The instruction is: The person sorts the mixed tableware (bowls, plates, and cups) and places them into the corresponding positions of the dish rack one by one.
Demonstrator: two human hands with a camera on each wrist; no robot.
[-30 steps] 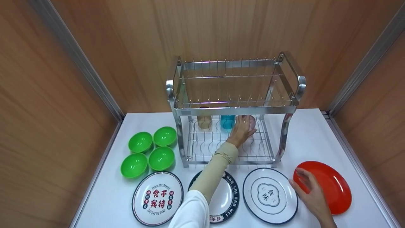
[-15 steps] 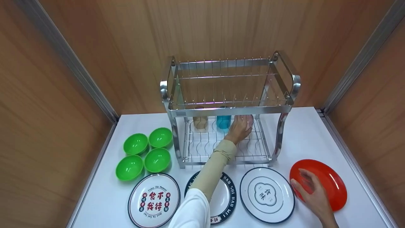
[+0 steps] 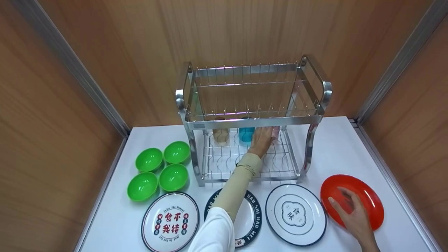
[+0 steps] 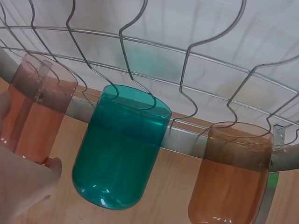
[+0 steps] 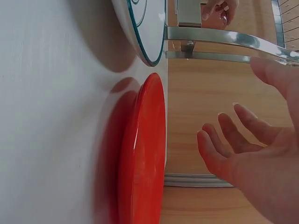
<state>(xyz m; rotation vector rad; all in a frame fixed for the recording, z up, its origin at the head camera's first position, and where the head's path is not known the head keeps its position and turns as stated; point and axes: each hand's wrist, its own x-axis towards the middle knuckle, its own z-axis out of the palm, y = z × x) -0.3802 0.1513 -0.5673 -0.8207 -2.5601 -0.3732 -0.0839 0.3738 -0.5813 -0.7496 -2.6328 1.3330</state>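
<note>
My left hand reaches into the lower tier of the metal dish rack, fingers extended along the left side of a clear pink cup. In the left wrist view that pink cup stands rim down on the wires, with my fingers and thumb loosely beside its base. A blue-green cup and an amber cup stand the same way in a row with it. My right hand hovers over the red plate, thumb and fingers spread and holding nothing.
Several green bowls sit left of the rack. In front lie a white plate with red lettering, a dark-rimmed plate partly under my left arm, and a white plate with a blue rim. Wooden walls enclose the table.
My left hand has loosened from around the pink cup and shifted slightly left, its fingers straightening. The cup stays on the rack. My right hand has shifted slightly over the red plate.
</note>
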